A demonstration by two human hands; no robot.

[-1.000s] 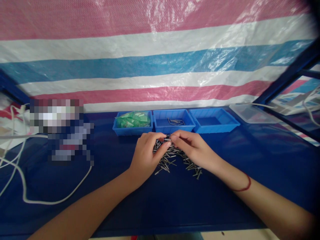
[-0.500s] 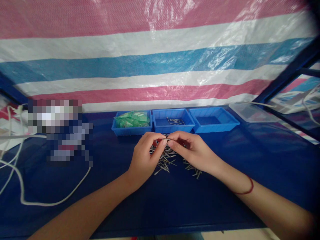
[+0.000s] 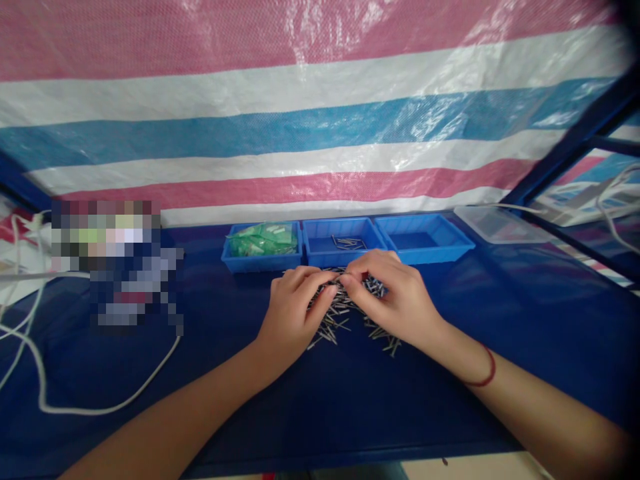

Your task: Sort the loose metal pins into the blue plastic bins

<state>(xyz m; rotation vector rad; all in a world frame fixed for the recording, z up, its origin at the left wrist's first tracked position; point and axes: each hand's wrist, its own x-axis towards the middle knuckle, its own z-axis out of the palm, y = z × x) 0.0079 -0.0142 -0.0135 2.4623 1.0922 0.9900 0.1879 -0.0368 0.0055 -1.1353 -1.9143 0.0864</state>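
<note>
The pile of nails [image 3: 334,312] lies on the surface [image 3: 320,407], beneath and between the two hands. Left hand [image 3: 293,313] grip: thumb and forefinger slightly spread over the pile. Right hand [image 3: 395,300] grip: thumb and forefinger close together at the pile; whether a nail is pinched between them cannot be told.

Handling: each nail should be light, stiff and hard to damage. The smooth shank is likely to slip or roll under the fingertips, and crossed nails may catch on one another. Best hold: thumb and forefinger at mid-shank, clear of the point.

Materials: the nails are thin, straight, bright grey metal, lying at mixed angles. Beyond them, the middle tray [image 3: 340,256], of ribbed blue plastic with sloping walls, contains a few loose nails [image 3: 347,243]. The left tray [image 3: 263,263] holds a crinkled, soft green bag [image 3: 265,239]. The surface is smooth, dark blue and slightly glossy.
</note>
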